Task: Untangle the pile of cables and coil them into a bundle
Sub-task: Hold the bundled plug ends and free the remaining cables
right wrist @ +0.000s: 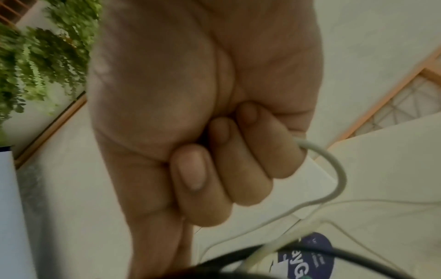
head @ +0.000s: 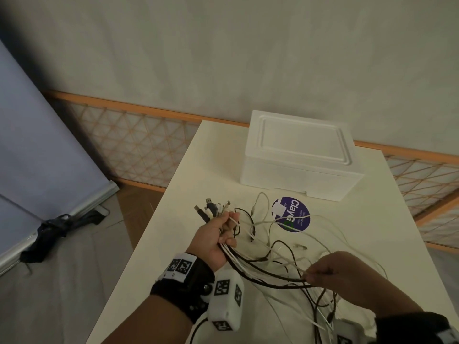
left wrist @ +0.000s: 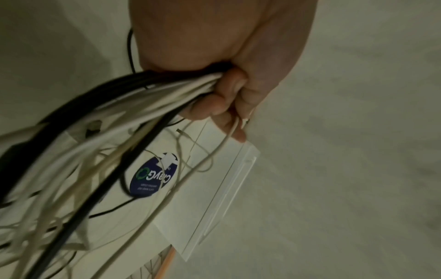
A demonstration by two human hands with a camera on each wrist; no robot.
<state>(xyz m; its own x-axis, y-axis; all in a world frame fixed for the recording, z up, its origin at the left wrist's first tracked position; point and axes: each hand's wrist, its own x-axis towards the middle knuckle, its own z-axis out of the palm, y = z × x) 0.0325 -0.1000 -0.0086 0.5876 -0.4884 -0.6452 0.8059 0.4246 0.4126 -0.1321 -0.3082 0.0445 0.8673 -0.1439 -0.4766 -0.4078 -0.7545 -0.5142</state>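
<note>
While the left hand grips a bunch of cables near their plug ends, its fingers curled round them, the right hand pinches several strands further along. The loose lengths trail over the bench, crossing a round purple sticker just in front of a white foam box.

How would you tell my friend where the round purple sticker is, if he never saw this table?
Find the big white foam box at the far end of the pale table. Just in front of it, toward the person, a round dark purple sticker with white letters lies flat on the tabletop. It is the only coloured thing there, and thin white cables trail across it.
</note>
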